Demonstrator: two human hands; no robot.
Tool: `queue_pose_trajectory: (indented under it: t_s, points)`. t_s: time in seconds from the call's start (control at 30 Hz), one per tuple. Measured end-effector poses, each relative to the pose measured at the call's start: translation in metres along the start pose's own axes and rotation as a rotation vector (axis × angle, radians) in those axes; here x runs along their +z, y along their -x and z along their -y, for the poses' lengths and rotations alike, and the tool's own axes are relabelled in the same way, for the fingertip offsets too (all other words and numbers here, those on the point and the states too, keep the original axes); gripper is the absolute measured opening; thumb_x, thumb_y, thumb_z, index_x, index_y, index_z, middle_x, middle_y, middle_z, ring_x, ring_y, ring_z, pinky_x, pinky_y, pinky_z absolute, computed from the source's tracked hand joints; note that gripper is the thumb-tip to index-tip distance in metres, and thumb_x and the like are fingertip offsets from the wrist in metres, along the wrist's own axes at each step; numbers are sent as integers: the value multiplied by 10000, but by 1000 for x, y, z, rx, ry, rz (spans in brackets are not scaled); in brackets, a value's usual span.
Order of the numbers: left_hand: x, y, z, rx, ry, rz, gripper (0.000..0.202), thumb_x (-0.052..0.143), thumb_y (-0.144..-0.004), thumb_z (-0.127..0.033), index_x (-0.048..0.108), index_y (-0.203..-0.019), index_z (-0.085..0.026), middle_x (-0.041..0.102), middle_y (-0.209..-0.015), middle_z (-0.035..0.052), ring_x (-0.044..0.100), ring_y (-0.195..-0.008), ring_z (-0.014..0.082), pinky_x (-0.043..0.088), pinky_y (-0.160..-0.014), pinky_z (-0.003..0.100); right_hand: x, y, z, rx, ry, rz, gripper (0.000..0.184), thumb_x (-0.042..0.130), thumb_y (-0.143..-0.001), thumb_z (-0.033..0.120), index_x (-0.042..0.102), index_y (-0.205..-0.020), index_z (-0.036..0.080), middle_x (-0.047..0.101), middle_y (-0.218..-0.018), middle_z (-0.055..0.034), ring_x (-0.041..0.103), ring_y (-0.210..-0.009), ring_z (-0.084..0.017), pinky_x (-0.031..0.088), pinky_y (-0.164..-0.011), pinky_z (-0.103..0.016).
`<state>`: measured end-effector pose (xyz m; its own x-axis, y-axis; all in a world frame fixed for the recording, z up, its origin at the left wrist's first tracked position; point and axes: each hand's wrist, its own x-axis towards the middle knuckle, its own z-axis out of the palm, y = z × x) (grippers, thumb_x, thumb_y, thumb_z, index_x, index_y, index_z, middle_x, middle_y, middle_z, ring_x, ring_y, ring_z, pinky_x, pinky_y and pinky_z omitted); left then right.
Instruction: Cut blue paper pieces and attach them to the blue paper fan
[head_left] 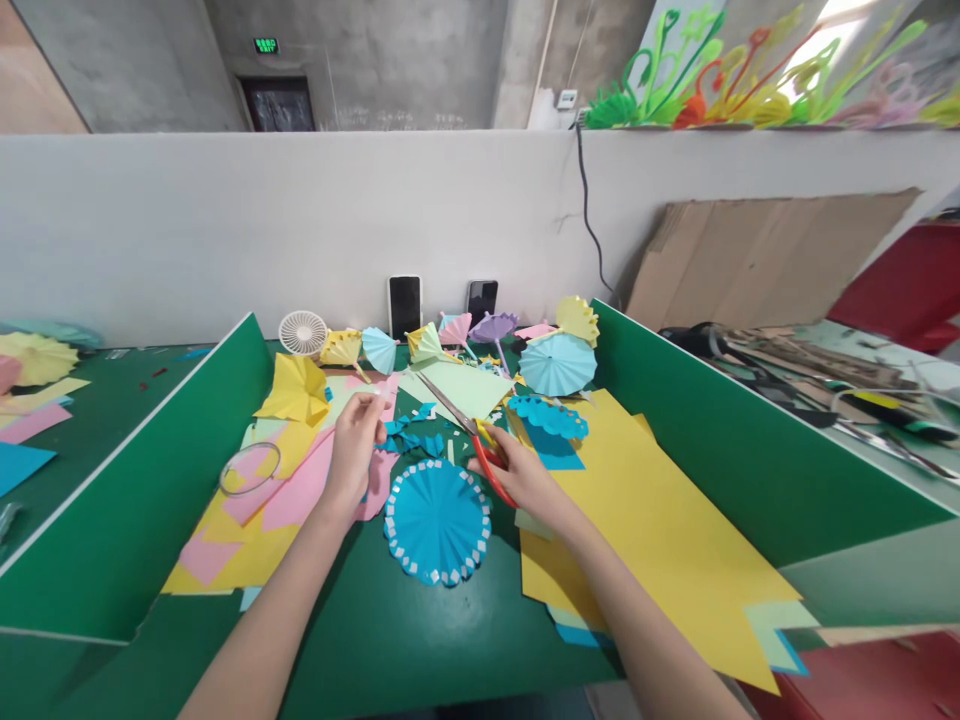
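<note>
My right hand (pixel 517 470) is wrapped round the red handles of a pair of scissors (pixel 491 465). The blades point up and to the left, over a pale green sheet (pixel 469 390). My left hand (pixel 358 440) is closed in a pinch, with something small and whitish at the fingertips that I cannot make out. Between and below both hands lies a round, pleated blue paper disc (pixel 437 520), ringed by small white squares along its edge. Blue paper scraps (pixel 412 440) are scattered just beyond it, beside my left fingers.
Yellow sheets (pixel 645 530) cover the right side; pink paper (pixel 300 490) and a clear ring (pixel 250 469) lie left. Small paper umbrellas (pixel 426 345), a fan (pixel 302 332) and two phones (pixel 405 305) line the back. Green dividers (pixel 720 440) wall both sides.
</note>
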<state>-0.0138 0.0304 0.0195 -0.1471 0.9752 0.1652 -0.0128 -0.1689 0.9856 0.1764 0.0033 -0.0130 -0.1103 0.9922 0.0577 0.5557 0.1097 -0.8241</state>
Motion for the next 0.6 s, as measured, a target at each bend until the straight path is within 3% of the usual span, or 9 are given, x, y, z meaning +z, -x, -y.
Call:
queue_pose_trajectory:
  t_s: [0.2,0.33,0.6]
  points:
    - [3,3,-3,16,-45,31,133,508,-689,-297,496,-637,-175,388,-500,-65,375,-413,42,288,-400,159,-4,6,-1,-50,28,96,534,524,-656,412,383,-1090,134,503,-936,-86,486,-813,-196,421,-669,-304]
    - [7,8,-6,38,-88,55,135,495,-706,-288,495,-636,-173,367,-460,-67,366,-410,50,286,-409,164,-5,10,0,-114,79,139,603,605,-583,426,390,-1055,120,464,-981,-110,454,-879,-222,407,-734,-329]
    - [18,14,-8,-38,-41,163,140,535,-665,-289,477,-614,-172,385,-474,-66,356,-395,51,263,-404,180,1,11,5,-172,-38,96,456,597,-612,406,453,-973,167,459,-737,2,420,-643,-126,395,-572,-241]
